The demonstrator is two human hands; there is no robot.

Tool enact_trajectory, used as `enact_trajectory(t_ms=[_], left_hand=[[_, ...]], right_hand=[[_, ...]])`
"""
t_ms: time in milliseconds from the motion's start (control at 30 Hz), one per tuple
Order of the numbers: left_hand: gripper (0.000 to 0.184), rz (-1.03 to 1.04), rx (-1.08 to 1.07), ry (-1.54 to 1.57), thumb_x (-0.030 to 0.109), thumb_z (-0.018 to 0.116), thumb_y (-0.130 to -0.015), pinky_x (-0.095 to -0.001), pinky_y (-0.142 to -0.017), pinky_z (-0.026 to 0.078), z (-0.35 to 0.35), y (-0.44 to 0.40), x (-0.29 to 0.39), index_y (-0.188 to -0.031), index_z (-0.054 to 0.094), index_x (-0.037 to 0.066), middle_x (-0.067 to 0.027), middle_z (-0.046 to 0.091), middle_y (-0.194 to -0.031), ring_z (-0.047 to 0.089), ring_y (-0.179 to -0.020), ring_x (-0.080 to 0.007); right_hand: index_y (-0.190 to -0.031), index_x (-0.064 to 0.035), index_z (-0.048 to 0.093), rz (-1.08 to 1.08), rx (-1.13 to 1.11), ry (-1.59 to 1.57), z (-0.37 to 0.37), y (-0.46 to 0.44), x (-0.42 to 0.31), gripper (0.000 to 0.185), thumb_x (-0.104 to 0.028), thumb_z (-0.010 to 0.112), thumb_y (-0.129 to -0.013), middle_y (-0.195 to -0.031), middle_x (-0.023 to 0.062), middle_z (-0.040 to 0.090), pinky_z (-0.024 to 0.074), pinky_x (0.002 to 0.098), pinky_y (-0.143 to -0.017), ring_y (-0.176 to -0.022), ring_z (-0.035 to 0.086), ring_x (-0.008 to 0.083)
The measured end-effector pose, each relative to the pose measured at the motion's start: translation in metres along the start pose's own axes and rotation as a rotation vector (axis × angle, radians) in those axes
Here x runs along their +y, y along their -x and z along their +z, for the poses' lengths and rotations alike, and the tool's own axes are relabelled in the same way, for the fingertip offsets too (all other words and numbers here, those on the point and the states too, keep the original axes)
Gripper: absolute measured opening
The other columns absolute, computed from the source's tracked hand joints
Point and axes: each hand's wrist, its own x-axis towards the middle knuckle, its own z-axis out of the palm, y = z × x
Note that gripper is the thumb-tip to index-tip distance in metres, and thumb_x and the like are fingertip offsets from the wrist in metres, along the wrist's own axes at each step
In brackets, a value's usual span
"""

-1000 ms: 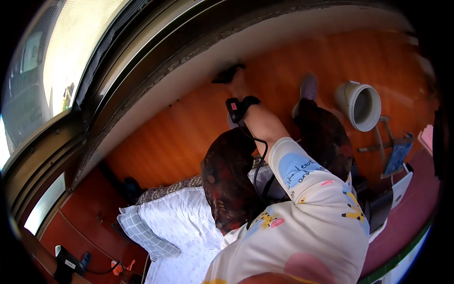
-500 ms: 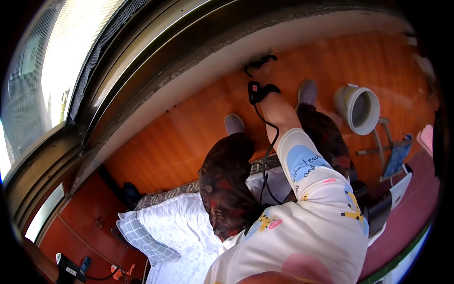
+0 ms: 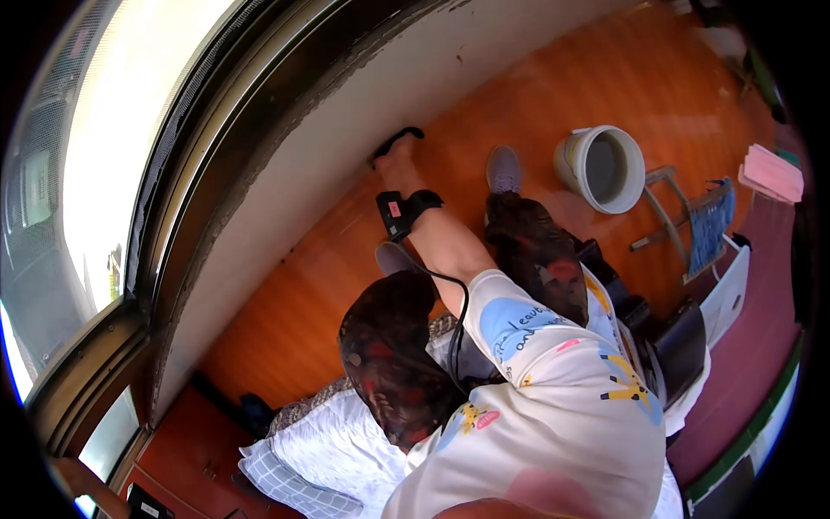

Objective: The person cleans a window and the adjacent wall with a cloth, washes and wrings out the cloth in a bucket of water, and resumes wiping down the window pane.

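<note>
Thin black strip-like item: at right hand, foot of pale wall
Hands: well apart; left hand at near-left edge; can't tell either grip
Bucket: white plastic, right, on floor
Progress: low wall reached; finished share unclear

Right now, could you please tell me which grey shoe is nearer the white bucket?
The right shoe, with only floor between it and the white bucket; the left shoe is farther away.

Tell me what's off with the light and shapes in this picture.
Head view: part of the window glares nearly white, the window frame bows with wide-angle distortion, the corners go black, and the right hand shows little detail.
</note>
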Motion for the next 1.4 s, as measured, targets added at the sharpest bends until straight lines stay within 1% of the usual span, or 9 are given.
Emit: enact_trajectory(t_ms=[33,133,267,333,433,767,967,1233,1400], left_hand=[[0.034,0.059,0.103,-0.083,0.022,0.041,-0.1,-0.0414,-0.088,0.044,0.001,-0.005,0.002,-0.12,0.051,-0.004,-0.0194,0.059,-0.111,0.054,-0.103,-0.0308],[0.034,0.066,0.094,-0.01,0.024,0.035,-0.101,-0.0332,-0.082,0.047,0.021,0.002,-0.039,-0.11,0.061,0.003,-0.0097,0.064,-0.11,0.062,-0.098,-0.0198],[0.04,0.169,0.031,-0.009,0.027,0.03,-0.101,-0.0257,-0.072,0.052,0.009,-0.012,-0.031,-0.106,0.067,0.012,-0.0038,0.068,-0.107,0.067,-0.086,-0.0167],[0.041,0.225,0.025,-0.197,0.027,0.028,-0.102,-0.0265,-0.065,0.047,-0.001,-0.023,-0.016,-0.106,0.067,0.015,-0.0017,0.068,-0.106,0.066,-0.08,-0.0152],[0.041,0.216,0.024,-0.364,0.028,0.027,-0.101,-0.0271,-0.065,0.04,-0.008,-0.026,-0.01,-0.107,0.066,0.018,0.0015,0.067,-0.108,0.062,-0.075,-0.0112],[0.036,0.079,-0.151,-0.132,0.03,0.032,-0.101,-0.0358,-0.089,0.035,-0.046,-0.064,0.057,-0.122,0.049,0.007,-0.0064,0.058,-0.122,0.055,-0.107,-0.0209],[0.04,0.088,-0.134,0.55,0.033,0.034,-0.1,-0.0466,-0.105,0.028,-0.101,-0.097,0.205,-0.126,0.04,0.003,-0.016,0.044,-0.13,0.042,-0.122,-0.0319],[0.064,0.639,-0.12,1.004,0.045,0.057,-0.082,-0.0443,-0.115,0.016,-0.113,-0.251,0.401,-0.139,0.04,0.021,-0.0018,0.032,-0.148,0.03,-0.136,-0.0222],[0.057,0.597,0.069,0.908,0.033,0.06,-0.083,-0.0415,-0.11,0.024,-0.076,-0.333,0.46,-0.132,0.043,0.01,-0.008,0.035,-0.142,0.032,-0.132,-0.0246]], right_hand=[[-0.141,-0.0051,0.032,0.029,0.044,-0.496,-0.001,-0.02,-0.03,0.062,-0.048,0.03,-0.096,-0.148,0.0088,0.029,0.0235,0.0393,-0.11,-0.131,0.033,0.0282],[-0.138,-0.0029,0.033,-0.284,-0.036,-0.468,0.018,-0.002,-0.109,0.056,-0.041,0.029,-0.097,-0.145,0.009,0.033,0.0216,0.0331,-0.11,-0.128,0.034,0.0254],[-0.147,-0.0013,0.0,-0.822,-0.023,0.11,0.059,0.117,-0.109,0.065,-0.028,0.032,-0.097,-0.154,0.0171,-0.005,0.0024,0.0377,-0.114,-0.143,-0.005,0.0289],[-0.146,0.0003,0.0,-0.922,-0.053,0.307,0.069,0.162,-0.076,0.062,-0.015,0.03,-0.094,-0.153,0.0204,-0.004,0.0025,0.0394,-0.114,-0.142,-0.004,0.0338],[-0.146,0.0005,0.0,-0.826,-0.048,0.377,0.057,0.147,-0.039,0.062,-0.013,0.03,-0.093,-0.153,0.0219,-0.003,0.0033,0.0401,-0.114,-0.142,-0.002,0.0354],[-0.144,0.0014,0.017,0.11,-0.07,-0.975,0.023,0.034,-0.075,0.055,-0.028,0.026,-0.098,-0.15,0.0136,0.019,0.0154,0.0337,-0.111,-0.136,0.021,0.0274],[-0.145,0.0049,0.005,-0.71,-0.092,0.274,0.083,0.209,-0.106,0.062,-0.024,0.032,-0.097,-0.152,0.0247,-0.001,0.0051,0.0438,-0.113,-0.141,0.002,0.0369],[-0.145,0.003,0.004,-1.08,0.009,0.693,0.054,0.131,-0.098,0.066,-0.032,0.033,-0.097,-0.152,0.0239,0.002,0.0066,0.0421,-0.114,-0.141,0.003,0.0379],[-0.147,-0.0018,0.002,-0.424,-0.027,0.114,0.025,0.106,-0.14,0.067,-0.037,0.031,-0.098,-0.154,0.0196,0.0,0.0079,0.0376,-0.114,-0.142,0.001,0.0309]])
